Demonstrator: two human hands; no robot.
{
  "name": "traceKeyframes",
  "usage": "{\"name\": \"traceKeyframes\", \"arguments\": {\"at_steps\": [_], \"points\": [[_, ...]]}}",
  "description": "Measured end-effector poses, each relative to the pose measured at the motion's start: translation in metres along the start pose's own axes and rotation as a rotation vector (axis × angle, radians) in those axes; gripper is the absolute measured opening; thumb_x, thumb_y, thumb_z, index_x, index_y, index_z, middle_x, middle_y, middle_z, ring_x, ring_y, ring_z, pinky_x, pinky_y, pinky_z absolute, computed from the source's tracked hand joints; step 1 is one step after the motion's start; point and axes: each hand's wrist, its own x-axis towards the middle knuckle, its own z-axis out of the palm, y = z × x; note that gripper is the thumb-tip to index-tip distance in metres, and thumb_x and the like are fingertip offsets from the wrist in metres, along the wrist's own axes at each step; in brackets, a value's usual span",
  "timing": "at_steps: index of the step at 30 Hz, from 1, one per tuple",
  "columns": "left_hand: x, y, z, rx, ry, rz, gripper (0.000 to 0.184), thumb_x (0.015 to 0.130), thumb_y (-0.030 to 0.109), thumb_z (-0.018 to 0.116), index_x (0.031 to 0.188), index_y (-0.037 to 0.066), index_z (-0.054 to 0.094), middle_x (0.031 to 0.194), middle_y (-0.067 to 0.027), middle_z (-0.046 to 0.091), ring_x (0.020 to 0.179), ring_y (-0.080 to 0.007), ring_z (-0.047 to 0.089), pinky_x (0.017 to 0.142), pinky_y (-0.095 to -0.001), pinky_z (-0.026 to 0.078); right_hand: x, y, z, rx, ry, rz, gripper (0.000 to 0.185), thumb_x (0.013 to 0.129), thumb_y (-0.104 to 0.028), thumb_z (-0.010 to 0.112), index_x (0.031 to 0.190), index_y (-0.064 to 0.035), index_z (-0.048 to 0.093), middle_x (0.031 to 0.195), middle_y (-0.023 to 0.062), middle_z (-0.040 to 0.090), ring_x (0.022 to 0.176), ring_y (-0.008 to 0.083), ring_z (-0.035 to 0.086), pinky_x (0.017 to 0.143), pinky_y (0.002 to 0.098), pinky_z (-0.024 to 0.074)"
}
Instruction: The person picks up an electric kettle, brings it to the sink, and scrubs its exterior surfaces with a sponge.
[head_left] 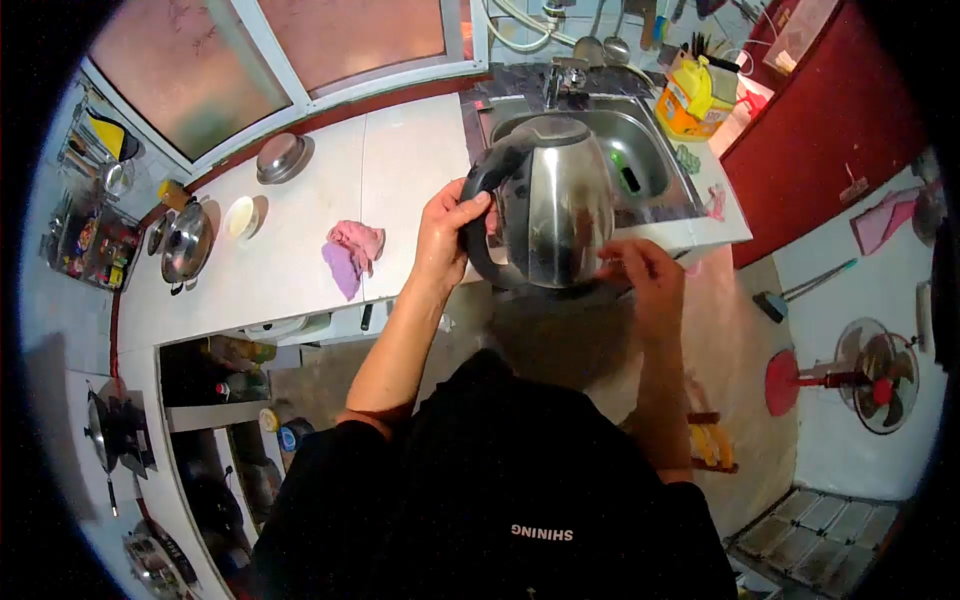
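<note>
A steel kettle (570, 205) with a black handle and lid hangs in front of the sink (650, 150), above the floor by the counter's edge. My left hand (445, 230) is wrapped round the black handle on the kettle's left side. Close to the kettle's lower right side is my right hand (645, 275), its fingers partly bent and slightly blurred; whether they touch the steel I cannot tell. Inside the sink basin lies a green and black item (625, 172).
A pink and purple cloth (350, 255), a white bowl (241, 217) and metal pans (187, 243) stand on the white counter (400, 150) to the left. Right of the sink is a yellow container (695, 95). A fan (876, 375) is at the right.
</note>
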Motion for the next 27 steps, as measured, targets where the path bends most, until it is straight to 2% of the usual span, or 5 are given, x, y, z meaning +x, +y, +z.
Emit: {"name": "traceKeyframes", "arguments": {"at_steps": [3, 8, 18, 22, 27], "points": [[0.030, -0.004, -0.012, -0.047, 0.069, -0.057, 0.026, 0.085, 0.026, 0.060, 0.093, 0.002, 0.054, 0.073, -0.0060, 0.056, 0.059, -0.0136, 0.052, 0.057, -0.0244, 0.043, 0.030, 0.017, -0.023, -0.060, 0.047, -0.060, 0.023, 0.093, -0.016, 0.048, 0.095, 0.0029, 0.061, 0.088, 0.0106, 0.066, 0.070, 0.0158, 0.063, 0.066, 0.0277, 0.0510], [0.077, -0.006, -0.022, -0.010, 0.209, -0.116, 0.033, 0.086, 0.036, 0.058, 0.092, 0.004, 0.053, 0.066, -0.0059, 0.054, 0.051, -0.0147, 0.050, 0.051, -0.0252, 0.041, 0.080, 0.042, -0.035, -0.033, 0.023, 0.072, 0.024, 0.093, -0.019, 0.049, 0.092, 0.0011, 0.062, 0.086, 0.0086, 0.066, 0.070, 0.0164, 0.064, 0.066, 0.0285, 0.0504], [0.148, -0.021, -0.076, -0.401, 0.342, -0.225, 0.041, 0.091, 0.042, 0.047, 0.095, 0.002, 0.054, 0.060, -0.0020, 0.048, 0.050, -0.0144, 0.043, 0.050, -0.0262, 0.037, 0.140, 0.091, -0.043, -0.062, -0.093, 0.245, 0.026, 0.093, -0.022, 0.050, 0.093, 0.0014, 0.062, 0.086, 0.0098, 0.065, 0.069, 0.0170, 0.064, 0.066, 0.0285, 0.0522], [0.153, -0.027, -0.075, -0.339, 0.398, -0.172, 0.038, 0.093, 0.039, 0.043, 0.096, 0.003, 0.054, 0.060, -0.0033, 0.048, 0.048, -0.0142, 0.043, 0.049, -0.0261, 0.037, 0.168, 0.117, -0.061, -0.039, -0.104, 0.358, 0.024, 0.093, -0.020, 0.049, 0.094, 0.0013, 0.061, 0.086, 0.0096, 0.064, 0.066, 0.0143, 0.061, 0.064, 0.0264, 0.0508], [0.151, -0.034, -0.070, -0.375, 0.482, -0.110, 0.039, 0.092, 0.039, 0.047, 0.096, 0.001, 0.054, 0.062, -0.0037, 0.049, 0.050, -0.0138, 0.044, 0.050, -0.0256, 0.037, 0.218, 0.155, -0.095, -0.134, -0.144, 0.341, 0.026, 0.092, -0.020, 0.051, 0.092, 0.0031, 0.062, 0.085, 0.0105, 0.065, 0.068, 0.0157, 0.063, 0.063, 0.0273, 0.0519]]}}
